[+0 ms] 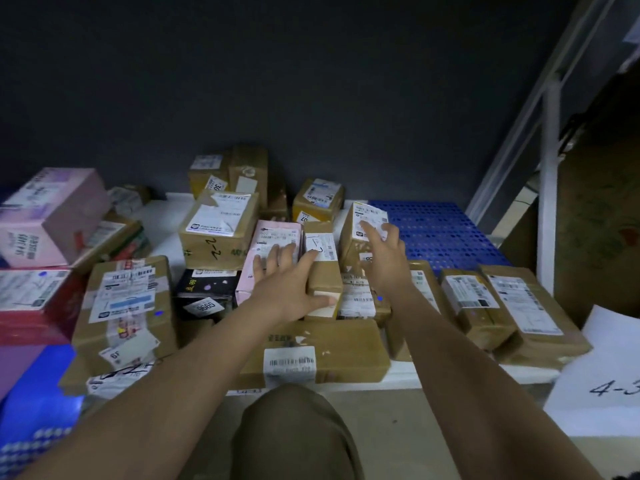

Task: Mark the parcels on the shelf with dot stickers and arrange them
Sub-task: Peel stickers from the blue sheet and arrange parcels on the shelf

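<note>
The left hand (287, 289) lies with fingers spread across two parcels at the middle of the shelf (162, 216) — the pink parcel (273, 237) and the narrow brown parcel (323, 271), thumb along its near end. The right hand (382, 258) reaches further back, fingers loosely spread, fingertips touching the label of a tilted brown parcel (356, 233) beside the blue perforated mat (440, 230).
</note>
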